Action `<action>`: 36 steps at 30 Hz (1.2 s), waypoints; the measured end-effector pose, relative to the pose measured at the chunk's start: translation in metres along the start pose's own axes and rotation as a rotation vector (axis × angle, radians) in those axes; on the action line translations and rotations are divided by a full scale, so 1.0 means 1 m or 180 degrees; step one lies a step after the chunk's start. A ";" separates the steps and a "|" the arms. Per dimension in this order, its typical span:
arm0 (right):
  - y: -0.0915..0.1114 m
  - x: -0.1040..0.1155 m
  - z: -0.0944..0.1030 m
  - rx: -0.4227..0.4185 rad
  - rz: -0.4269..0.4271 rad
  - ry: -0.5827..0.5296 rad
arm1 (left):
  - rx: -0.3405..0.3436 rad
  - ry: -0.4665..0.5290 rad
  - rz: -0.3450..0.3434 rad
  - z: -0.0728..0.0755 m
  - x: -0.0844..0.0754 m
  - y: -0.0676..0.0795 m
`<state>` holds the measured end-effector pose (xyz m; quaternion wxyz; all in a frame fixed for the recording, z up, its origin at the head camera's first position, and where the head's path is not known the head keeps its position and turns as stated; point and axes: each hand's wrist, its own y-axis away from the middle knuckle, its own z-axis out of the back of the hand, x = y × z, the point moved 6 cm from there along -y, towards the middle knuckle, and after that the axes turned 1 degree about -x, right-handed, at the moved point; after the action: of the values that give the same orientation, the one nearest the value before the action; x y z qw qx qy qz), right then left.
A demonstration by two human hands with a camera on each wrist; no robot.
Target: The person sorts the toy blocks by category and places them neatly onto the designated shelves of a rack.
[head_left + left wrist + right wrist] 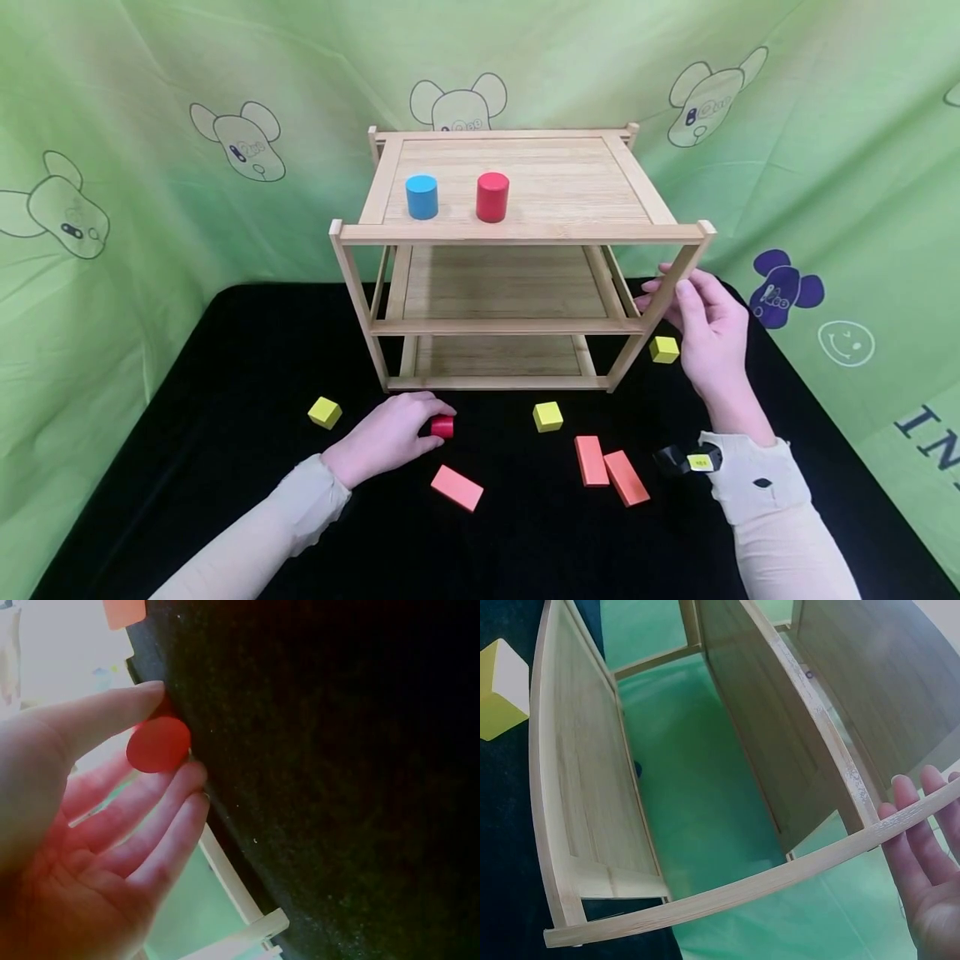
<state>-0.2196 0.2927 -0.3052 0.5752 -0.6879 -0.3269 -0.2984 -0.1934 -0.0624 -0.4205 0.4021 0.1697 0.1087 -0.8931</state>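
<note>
On the black cloth in front of a three-tier wooden shelf (pixel 495 234), my left hand (pixel 393 433) pinches a small red cylinder block (pixel 442 427) between thumb and fingers. The left wrist view shows the round end of this red block (pixel 159 745) facing the camera. At the shelf's right side my right hand (pixel 712 329) holds the front post, its fingers reaching behind the wood and its thumb in front. The right wrist view shows those fingers (pixel 907 859) against the post (pixel 780 881). A blue cylinder block (pixel 422 197) and a larger red cylinder block (pixel 492 197) stand on the top tier.
Yellow cubes lie left of my left hand (pixel 325 412), before the shelf (pixel 547 417) and beside its right post (pixel 663 349). Coral flat blocks (pixel 457 487) (pixel 592 461) (pixel 626 478) lie nearer me. A green printed curtain (pixel 315 67) hangs behind.
</note>
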 end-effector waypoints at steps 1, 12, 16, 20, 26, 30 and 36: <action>0.000 0.000 0.000 -0.0002 0.0002 0.0015 | -0.0002 0.0012 -0.0004 0.000 0.000 0.000; 0.000 -0.001 0.000 0.0026 0.0010 -0.0047 | -0.0209 0.0331 -0.0117 0.004 0.002 -0.002; 0.000 -0.001 0.000 0.0030 -0.0001 -0.0045 | -0.0261 0.0358 -0.0149 0.008 0.000 -0.002; 0.000 -0.001 0.000 0.0027 -0.0002 -0.0029 | -0.0272 0.0390 -0.0151 0.011 -0.002 -0.002; 0.000 0.000 0.000 0.0024 0.0012 -0.0005 | -0.0331 0.0392 -0.0204 0.014 -0.004 -0.003; 0.000 0.000 -0.001 0.0015 0.0012 -0.0007 | -0.0381 0.0387 -0.0220 0.017 -0.007 -0.004; 0.000 0.000 0.000 -0.0003 0.0010 0.0010 | -0.0475 0.0396 -0.0258 0.021 -0.013 -0.005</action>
<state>-0.2195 0.2926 -0.3052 0.5759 -0.6882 -0.3247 -0.2988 -0.1935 -0.0573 -0.3957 0.3697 0.1898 0.2064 -0.8858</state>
